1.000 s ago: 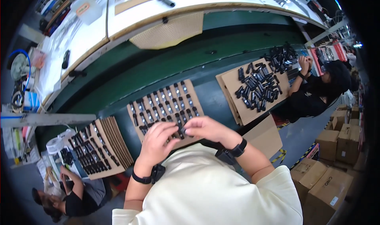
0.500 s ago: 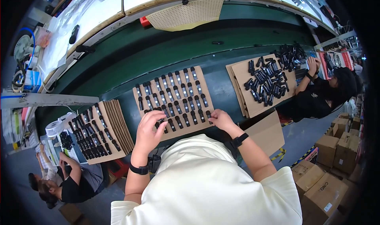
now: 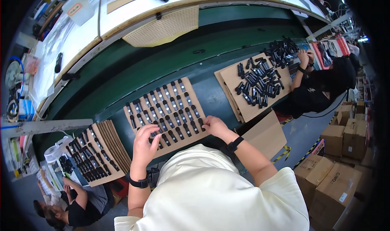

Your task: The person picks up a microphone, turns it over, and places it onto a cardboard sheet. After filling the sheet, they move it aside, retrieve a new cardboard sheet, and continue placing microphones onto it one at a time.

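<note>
both hands (image 3: 145,143) (image 3: 215,126) rested with fingers spread on the near row of black pieces (image 3: 170,117) on the cardboard sheet (image 3: 194,95), pinching nothing; best nudged gently into line.

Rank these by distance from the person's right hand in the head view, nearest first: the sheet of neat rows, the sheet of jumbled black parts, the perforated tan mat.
1. Sheet of neat rows, under the right hand.
2. Sheet of jumbled black parts, to its right.
3. Perforated tan mat, far across the green belt.

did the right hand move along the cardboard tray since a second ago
Yes. The right hand shifted from the middle of the cardboard tray out to its right near corner.
</note>
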Motion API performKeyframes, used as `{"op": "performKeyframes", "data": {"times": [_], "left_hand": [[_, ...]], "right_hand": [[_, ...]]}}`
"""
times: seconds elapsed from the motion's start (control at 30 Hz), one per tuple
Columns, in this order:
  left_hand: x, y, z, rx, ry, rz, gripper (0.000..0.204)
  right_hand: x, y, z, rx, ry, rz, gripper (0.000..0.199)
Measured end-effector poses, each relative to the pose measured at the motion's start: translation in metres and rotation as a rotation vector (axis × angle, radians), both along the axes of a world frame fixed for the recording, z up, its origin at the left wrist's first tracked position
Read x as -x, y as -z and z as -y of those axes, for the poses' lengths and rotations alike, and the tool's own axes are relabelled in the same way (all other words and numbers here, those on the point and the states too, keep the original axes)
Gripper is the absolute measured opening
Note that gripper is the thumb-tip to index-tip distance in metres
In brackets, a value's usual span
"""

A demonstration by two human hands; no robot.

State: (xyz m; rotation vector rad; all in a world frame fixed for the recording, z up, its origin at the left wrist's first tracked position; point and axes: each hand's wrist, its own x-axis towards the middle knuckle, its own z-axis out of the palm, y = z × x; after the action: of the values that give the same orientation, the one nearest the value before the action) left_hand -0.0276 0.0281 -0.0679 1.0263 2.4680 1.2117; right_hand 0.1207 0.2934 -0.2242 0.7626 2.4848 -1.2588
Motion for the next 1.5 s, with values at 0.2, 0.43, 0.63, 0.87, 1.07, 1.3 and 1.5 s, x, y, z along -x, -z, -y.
{"op": "performKeyframes", "data": {"times": [0.2,0.43,0.63,0.87,1.07,1.3,1.5], "left_hand": [[0.007,0.003,-0.016,-0.019,-0.038,-0.011,0.020],[0.013,0.000,-0.023,0.038,-0.128,0.019,0.018],[0.006,0.004,-0.019,0.116,-0.220,0.012,0.018],[-0.007,0.000,-0.020,0.235,-0.327,0.077,0.016],[-0.002,-0.007,-0.027,0.257,-0.351,0.102,0.018],[0.002,-0.002,-0.047,0.233,-0.239,0.072,0.019],[0.001,-0.008,-0.064,0.177,-0.086,0.089,0.019]], "right_hand": [[0.019,-0.019,-0.034,-0.059,-0.140,-0.075,0.018],[0.105,-0.017,-0.128,-0.184,-0.088,-0.221,0.015],[0.211,0.008,-0.171,-0.453,-0.152,-0.402,0.015],[0.295,0.061,-0.164,-0.575,-0.165,-0.455,0.012],[0.290,0.071,-0.159,-0.689,-0.293,-0.377,0.014],[0.195,0.034,-0.150,-0.787,-0.415,-0.470,0.012],[0.131,0.057,-0.155,-0.923,-0.434,-0.290,0.012]]}}
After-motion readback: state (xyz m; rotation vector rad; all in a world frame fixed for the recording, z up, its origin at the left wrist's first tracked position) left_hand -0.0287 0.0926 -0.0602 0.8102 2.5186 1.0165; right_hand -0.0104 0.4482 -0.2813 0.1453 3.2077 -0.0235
